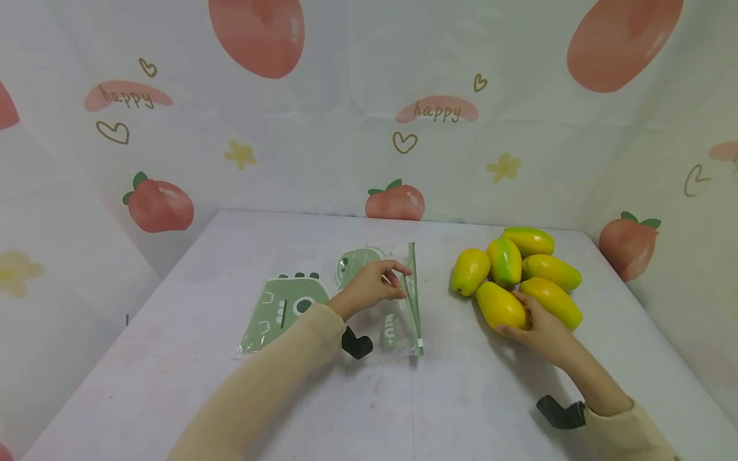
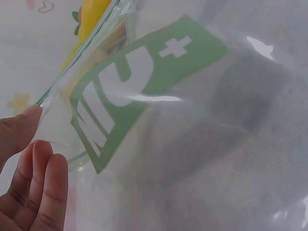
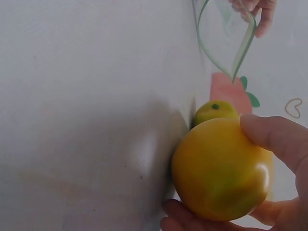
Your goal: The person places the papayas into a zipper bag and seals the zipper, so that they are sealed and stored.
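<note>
My left hand (image 1: 371,285) pinches the upper edge of a clear zip bag (image 2: 192,125) with green printing, between thumb and fingers. The bag's green-edged mouth gapes toward the right; in the right wrist view its zip rim (image 3: 244,48) forms a loop. My right hand (image 1: 544,330) grips a yellow papaya (image 1: 500,306) at the front of a group, thumb on one side and fingers on the other. Close behind it are several more yellow papayas (image 1: 552,272), one of them a greener papaya (image 1: 505,262). The gripped papaya's underside is hidden in the head view.
Left of the zip bag, a green monster-face bag (image 1: 288,304) lies flat on the white table (image 1: 369,410). Black camera mounts (image 1: 560,413) stick out near both wrists. A printed cloth (image 1: 323,147) hangs behind the table.
</note>
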Motion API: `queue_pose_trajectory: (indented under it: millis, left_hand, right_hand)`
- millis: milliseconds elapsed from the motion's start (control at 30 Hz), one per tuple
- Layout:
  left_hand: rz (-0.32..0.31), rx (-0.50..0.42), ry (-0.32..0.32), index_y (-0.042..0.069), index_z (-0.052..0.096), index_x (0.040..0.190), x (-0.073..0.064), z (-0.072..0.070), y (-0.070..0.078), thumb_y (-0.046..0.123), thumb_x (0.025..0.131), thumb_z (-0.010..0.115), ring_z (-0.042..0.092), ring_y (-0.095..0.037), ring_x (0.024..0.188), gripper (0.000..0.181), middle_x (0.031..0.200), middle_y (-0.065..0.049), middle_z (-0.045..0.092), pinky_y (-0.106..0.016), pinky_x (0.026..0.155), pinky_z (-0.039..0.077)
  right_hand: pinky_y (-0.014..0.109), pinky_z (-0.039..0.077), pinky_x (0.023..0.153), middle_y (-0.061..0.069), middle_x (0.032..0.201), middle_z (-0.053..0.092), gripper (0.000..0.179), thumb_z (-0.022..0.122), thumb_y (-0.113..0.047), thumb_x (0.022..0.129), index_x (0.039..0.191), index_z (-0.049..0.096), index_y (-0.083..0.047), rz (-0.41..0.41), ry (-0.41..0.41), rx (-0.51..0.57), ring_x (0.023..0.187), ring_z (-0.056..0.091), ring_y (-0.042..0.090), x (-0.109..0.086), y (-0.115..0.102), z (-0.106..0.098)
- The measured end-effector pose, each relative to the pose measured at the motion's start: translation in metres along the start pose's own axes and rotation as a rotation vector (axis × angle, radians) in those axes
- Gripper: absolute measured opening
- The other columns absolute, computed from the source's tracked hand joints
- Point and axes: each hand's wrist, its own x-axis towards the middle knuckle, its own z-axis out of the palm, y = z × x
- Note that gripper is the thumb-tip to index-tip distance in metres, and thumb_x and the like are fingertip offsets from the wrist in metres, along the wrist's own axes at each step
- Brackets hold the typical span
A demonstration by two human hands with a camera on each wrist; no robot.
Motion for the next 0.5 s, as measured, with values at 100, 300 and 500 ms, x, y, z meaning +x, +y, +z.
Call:
queue_pose_trajectory:
  millis: [100,300,500]
  left_hand:
    - [0.003,0.01,-0.003,0.009,0.066,0.119,0.0001,-0.0003,-0.0001,0.006,0.08,0.077,0.057,-0.014,0.069,0.041,0.079,-0.002,0.061,-0.023,0.059,0.044]
    - [0.01,0.022,-0.005,0.01,0.066,0.12,0.0006,-0.0005,-0.002,0.007,0.081,0.077,0.058,-0.014,0.07,0.041,0.08,-0.003,0.061,-0.023,0.06,0.044]
    - [0.009,0.018,-0.003,0.011,0.066,0.12,0.0016,-0.0002,-0.0037,0.007,0.081,0.076,0.058,-0.014,0.069,0.04,0.08,-0.003,0.062,-0.023,0.059,0.044]
  right_hand:
    - [0.07,0.031,0.098,0.039,0.142,0.032,0.095,0.064,-0.053,0.088,0.148,0.019,0.006,0.0,0.013,-0.004,0.124,0.038,0.053,0.0004,0.0025,0.0]
    - [0.069,0.031,0.098,0.037,0.141,0.034,0.091,0.064,-0.052,0.088,0.147,0.023,0.005,0.011,0.016,0.013,0.124,0.038,0.052,-0.0012,0.0027,-0.0013]
    - [0.07,0.031,0.098,0.036,0.142,0.034,0.09,0.063,-0.051,0.089,0.147,0.024,0.004,0.024,0.001,0.024,0.123,0.038,0.051,-0.0058,-0.0004,-0.0063]
